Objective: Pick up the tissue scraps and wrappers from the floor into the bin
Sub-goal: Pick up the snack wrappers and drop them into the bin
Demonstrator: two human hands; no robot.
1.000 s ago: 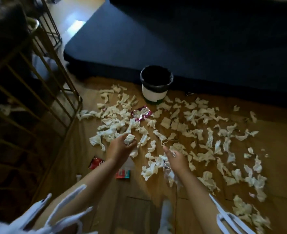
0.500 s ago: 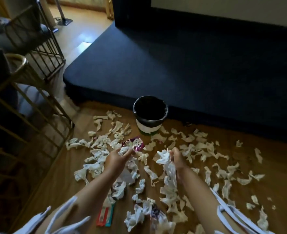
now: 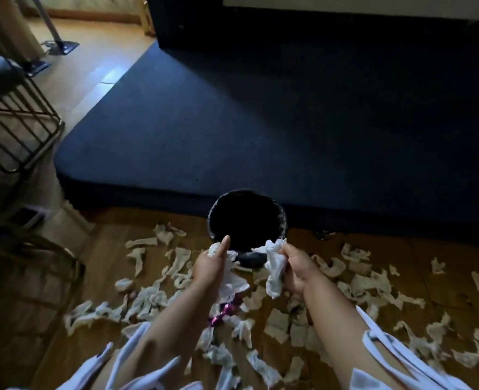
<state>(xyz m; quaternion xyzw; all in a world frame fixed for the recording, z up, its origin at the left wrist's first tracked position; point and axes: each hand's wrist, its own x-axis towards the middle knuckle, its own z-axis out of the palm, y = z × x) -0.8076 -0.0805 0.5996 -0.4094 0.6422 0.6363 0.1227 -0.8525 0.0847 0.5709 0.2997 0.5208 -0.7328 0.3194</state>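
A round bin with a black liner (image 3: 280, 213) stands on the wooden floor against the dark rug's edge. My left hand (image 3: 211, 267) is shut on a bunch of white tissue scraps (image 3: 230, 282) just in front of the bin's near rim, thumb raised. My right hand (image 3: 296, 270) grips another wad of white tissue (image 3: 275, 267) at the same rim. Below my left wrist lies a purple foil wrapper (image 3: 223, 313). Several loose tissue scraps (image 3: 370, 285) litter the floor on both sides of my arms.
A thick dark blue rug or mat (image 3: 289, 122) fills the area behind the bin. A gold wire rack (image 3: 18, 128) and another wire frame (image 3: 35, 266) stand at the left. Stand bases (image 3: 63, 47) sit on the far wooden floor.
Both hands have lifted off the floor with tissue and moved forward to the bin's near rim. The view has tilted up toward the bin.
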